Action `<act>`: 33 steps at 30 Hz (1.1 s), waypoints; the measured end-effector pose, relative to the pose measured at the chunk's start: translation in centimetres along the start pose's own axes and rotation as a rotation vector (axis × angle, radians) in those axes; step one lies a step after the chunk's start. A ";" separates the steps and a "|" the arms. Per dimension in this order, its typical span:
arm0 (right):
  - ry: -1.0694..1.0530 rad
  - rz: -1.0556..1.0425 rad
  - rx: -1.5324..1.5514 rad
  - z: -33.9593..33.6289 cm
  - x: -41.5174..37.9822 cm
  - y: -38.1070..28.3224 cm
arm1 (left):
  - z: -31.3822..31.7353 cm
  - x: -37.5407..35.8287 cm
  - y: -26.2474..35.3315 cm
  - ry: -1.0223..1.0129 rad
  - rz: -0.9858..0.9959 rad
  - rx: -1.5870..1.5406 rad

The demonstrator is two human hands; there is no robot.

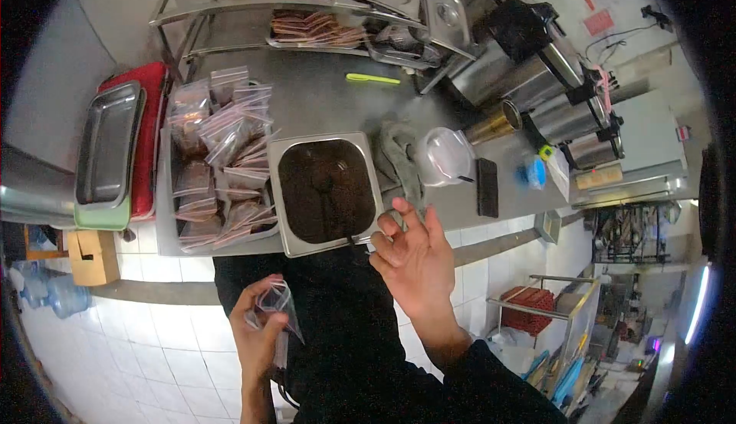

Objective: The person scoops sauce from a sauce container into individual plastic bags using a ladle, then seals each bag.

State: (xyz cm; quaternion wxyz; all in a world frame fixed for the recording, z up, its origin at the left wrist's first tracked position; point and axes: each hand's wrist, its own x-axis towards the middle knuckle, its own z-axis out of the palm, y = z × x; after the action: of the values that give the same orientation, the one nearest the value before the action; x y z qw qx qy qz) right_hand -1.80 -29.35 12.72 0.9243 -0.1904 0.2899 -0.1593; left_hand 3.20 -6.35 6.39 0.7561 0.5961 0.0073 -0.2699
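Note:
My left hand (257,332) is closed on a small clear plastic bag (277,299), held low in front of my dark clothing, its mouth spread between fingers and thumb. My right hand (415,259) hovers at the counter's front edge, palm up, fingers apart and partly bent, with nothing visible in it. Close to its fingertips is the handle end of a dark spoon (325,186). That spoon lies in a square metal pan (373,175) of dark brown sauce or paste. Left of the pan, a metal tray (165,194) holds many filled zip bags (230,136).
A grey cloth (400,159), a white plastic tub (445,156) and a black phone (487,188) sit right of the pan. Behind are a yellow marker (372,79) and a metal rack (299,10). Steel dispensers (521,67) stand farther right; stacked trays (111,144) lean left.

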 end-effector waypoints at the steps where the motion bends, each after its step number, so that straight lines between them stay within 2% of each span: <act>1: -0.029 -0.004 0.005 -0.4 0.3 -0.2 | 0.4 0.7 -0.7 0.032 0.022 0.003; 3: -0.058 -0.010 0.007 -1.2 0.7 -0.5 | 1.1 1.5 -0.7 0.003 -0.015 -0.077; 5: -0.138 -0.115 -0.250 -1.8 1.0 -0.7 | 1.5 2.2 -1.4 -0.008 -0.029 -0.133; 6: -0.146 -0.107 -0.246 -1.6 0.7 -0.6 | 1.6 2.5 -1.7 0.002 -0.024 -0.128; 8: -0.008 -0.658 -1.648 -1.0 -0.2 -0.3 | 2.2 3.0 -1.6 -0.022 -0.079 -0.181; 9: -0.052 -0.642 -1.774 -1.3 -0.3 0.0 | 2.3 3.0 -1.1 -0.029 -0.168 -0.215; 10: -0.064 -0.638 -1.765 -1.2 -0.3 0.5 | 2.5 3.1 -1.1 -0.017 -0.164 -0.209; 12: -0.153 -0.542 -2.019 -0.9 -0.3 1.5 | 2.8 3.6 -1.6 -0.041 -0.112 -0.201; 13: -0.165 -0.486 -2.088 -0.2 -0.1 1.6 | 2.7 3.9 -2.3 -0.059 -0.029 -0.110; 17: -0.207 -0.550 -2.059 -1.2 1.0 1.3 | 3.9 3.7 -0.6 0.013 -0.076 -0.043; 19: -0.069 -0.585 -2.158 -0.6 1.1 0.0 | 4.3 3.7 -0.1 0.013 -0.026 -0.015; 20: -0.070 -0.584 -2.154 -0.5 1.3 -0.8 | 4.4 3.7 0.0 0.008 0.020 0.010; 23: -0.260 -0.513 -2.432 -1.2 2.4 -3.4 | 4.6 3.9 0.5 -0.046 0.076 0.070; 26: -0.198 -0.612 -2.539 -1.6 4.6 -4.7 | 5.1 3.8 1.0 -0.056 0.012 0.093; 27: -0.196 -0.618 -2.538 -2.0 5.0 -5.1 | 5.3 3.9 1.1 -0.057 0.016 0.095; 29: -0.197 -0.838 -2.418 -2.6 5.5 -5.8 | 5.5 3.9 1.2 -0.079 0.087 0.115; 33: -0.061 -0.814 -2.374 -3.0 3.8 -5.9 | 6.3 3.8 1.2 -0.087 0.140 0.142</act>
State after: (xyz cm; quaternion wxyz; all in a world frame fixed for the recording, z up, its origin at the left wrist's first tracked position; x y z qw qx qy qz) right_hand -1.66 -36.86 11.27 0.0732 -0.9830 0.1532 -0.0694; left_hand 5.00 -13.36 8.06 0.7287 0.6348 -0.0865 -0.2418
